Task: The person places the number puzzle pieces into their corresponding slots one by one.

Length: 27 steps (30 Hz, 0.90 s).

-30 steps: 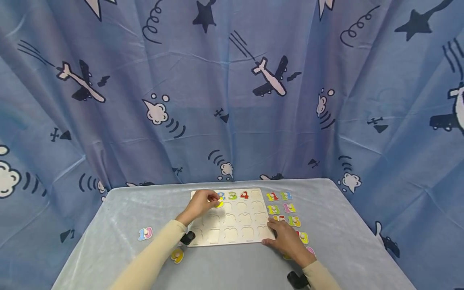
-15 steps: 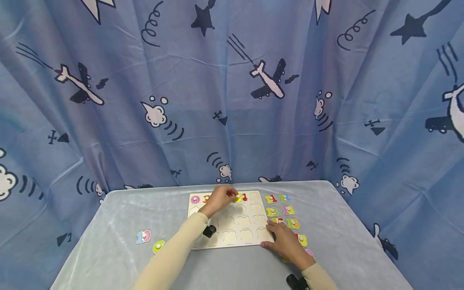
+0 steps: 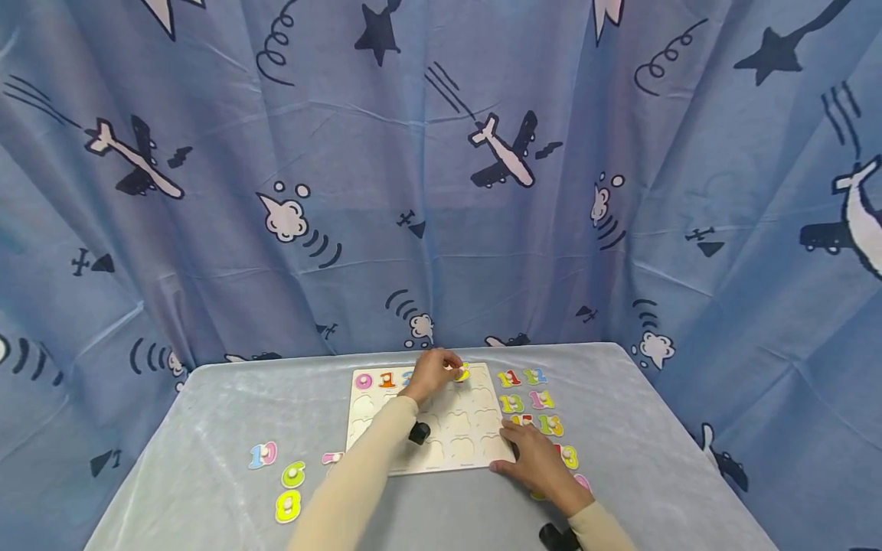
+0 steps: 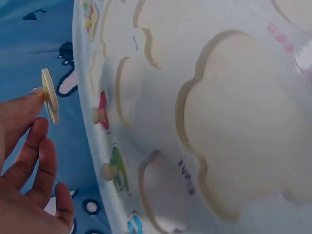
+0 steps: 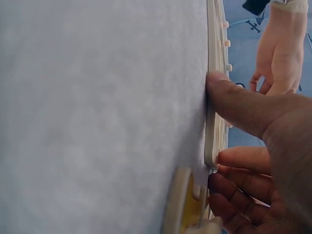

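My left hand (image 3: 432, 373) hovers over the far row of a white wooden number puzzle board (image 3: 427, 463). Thumb and index finger pinch a yellow number piece (image 4: 50, 95), which looks tilted on edge and raised off the board in the left wrist view. Its digit is hard to read. In the board's far row sit a pink 0 (image 3: 364, 381) and an orange 1 (image 3: 387, 379); my hand partly hides the pieces beside them. With its thumb on the front edge, my right hand (image 3: 540, 465) grips the board's near right corner.
Left of the board lie a blue and pink 10 (image 3: 262, 454), a green 6 (image 3: 292, 474), a yellow 8 (image 3: 288, 506) and a pink piece (image 3: 332, 458). Several two-digit pieces, such as a 12 (image 3: 535, 376), stand in rows at the right. A patterned curtain (image 3: 427, 191) hangs behind.
My left hand has moved right along the board's far row, carrying the yellow piece. My right hand stays at the corner. The head view has shifted slightly.
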Each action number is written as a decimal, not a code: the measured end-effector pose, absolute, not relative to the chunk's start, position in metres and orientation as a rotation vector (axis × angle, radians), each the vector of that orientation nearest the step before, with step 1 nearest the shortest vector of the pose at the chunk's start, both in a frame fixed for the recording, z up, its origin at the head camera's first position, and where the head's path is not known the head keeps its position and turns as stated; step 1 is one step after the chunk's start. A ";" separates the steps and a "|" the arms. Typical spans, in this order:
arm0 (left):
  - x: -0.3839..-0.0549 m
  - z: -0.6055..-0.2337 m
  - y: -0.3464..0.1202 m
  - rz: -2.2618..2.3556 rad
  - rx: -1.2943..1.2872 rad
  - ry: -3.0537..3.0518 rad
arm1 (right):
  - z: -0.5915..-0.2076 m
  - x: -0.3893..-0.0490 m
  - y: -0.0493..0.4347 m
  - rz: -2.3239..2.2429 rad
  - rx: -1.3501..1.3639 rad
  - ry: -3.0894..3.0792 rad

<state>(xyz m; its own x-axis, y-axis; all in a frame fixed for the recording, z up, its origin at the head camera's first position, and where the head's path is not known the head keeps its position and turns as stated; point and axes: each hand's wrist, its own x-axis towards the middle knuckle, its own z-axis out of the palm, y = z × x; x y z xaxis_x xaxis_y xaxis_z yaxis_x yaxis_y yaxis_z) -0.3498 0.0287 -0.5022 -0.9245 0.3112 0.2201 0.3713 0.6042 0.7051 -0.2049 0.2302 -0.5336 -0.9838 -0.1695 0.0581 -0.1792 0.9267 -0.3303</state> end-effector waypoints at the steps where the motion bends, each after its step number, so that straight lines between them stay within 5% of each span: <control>1: -0.351 -0.504 0.031 -1.225 -0.577 -2.745 | -0.533 -0.205 0.230 0.532 0.276 -3.053; 27: -0.369 -0.531 0.070 -1.096 -0.457 -2.778 | -0.539 -0.204 0.232 0.589 0.302 -3.020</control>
